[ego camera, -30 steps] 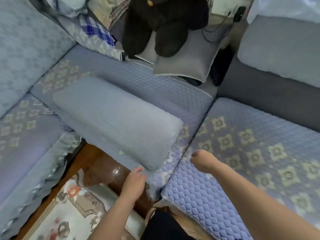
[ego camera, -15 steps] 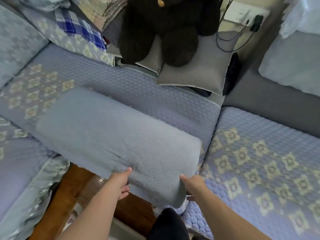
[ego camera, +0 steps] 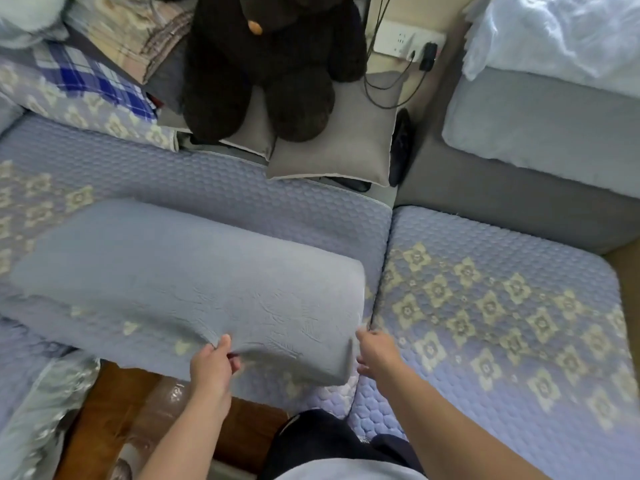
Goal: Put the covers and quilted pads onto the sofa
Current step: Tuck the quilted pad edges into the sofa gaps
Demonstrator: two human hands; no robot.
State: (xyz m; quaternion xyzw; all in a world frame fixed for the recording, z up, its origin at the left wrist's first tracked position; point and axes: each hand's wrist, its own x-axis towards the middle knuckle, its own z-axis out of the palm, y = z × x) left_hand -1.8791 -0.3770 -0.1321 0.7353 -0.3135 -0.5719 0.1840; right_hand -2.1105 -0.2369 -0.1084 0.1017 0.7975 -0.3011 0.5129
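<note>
The left hand [ego camera: 212, 367] pinches the near edge of the gray cushion [ego camera: 194, 289] — thumb on top, fingers [ego camera: 235, 364] curled under the cloth. The right hand [ego camera: 375, 351] is at the cushion's right end, where it meets the gap between the two seats; its fingers seem to curl against that end, but I cannot tell if they really grip it. The cushion lies long and low on the sofa, just past the fingertips, on top of the purple pad [ego camera: 242, 192]. What could go wrong? I think the thin pinch might slip, since only a bit of cloth is held, and then the cushion could sag off the front edge toward the floor [ego camera: 114, 403]. A hard pull could also drag the pad under it out of place or bunch it up. The cushion looks soft and puffy, with a faint leaf pattern stitched in. The pad is bumpy like a honeycomb, with pale flower squares. Far beyond the fingers sits a dark, fuzzy bear [ego camera: 263, 67] on smooth gray pillows [ego camera: 339, 147].
</note>
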